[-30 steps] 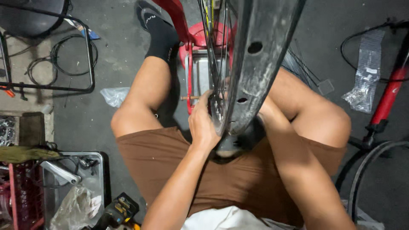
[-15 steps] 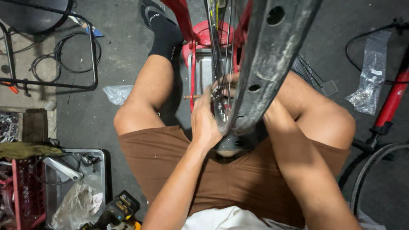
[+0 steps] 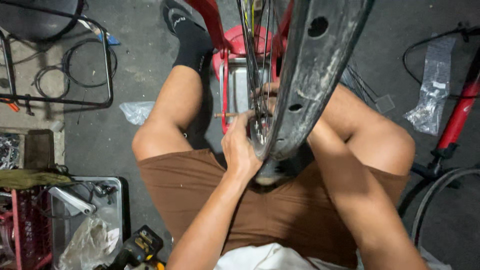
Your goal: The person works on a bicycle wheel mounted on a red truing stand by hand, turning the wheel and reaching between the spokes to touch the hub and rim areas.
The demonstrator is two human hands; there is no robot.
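A dark bicycle wheel rim (image 3: 312, 75) with round holes stands upright between my knees, its thin spokes (image 3: 257, 55) running up out of view. My left hand (image 3: 241, 146) is at the left of the rim near its bottom, fingers pinched around the spokes, with a small copper-coloured rod (image 3: 225, 115) sticking out to the left. My right hand (image 3: 267, 97) reaches in behind the rim, and only its fingers show through the spokes; what they hold is hidden.
A red truing stand (image 3: 225, 60) holds the wheel on the grey floor. A metal tray of parts (image 3: 87, 210) and a red crate (image 3: 25, 230) sit at lower left, a yellow-black tool (image 3: 137, 247) beside them. Cables (image 3: 75, 65) lie upper left; a red bike frame (image 3: 457, 120) stands right.
The view has shifted slightly, so the rim sits further right. My left hand has moved a little up the spokes, and the copper-coloured rod now shows beside it.
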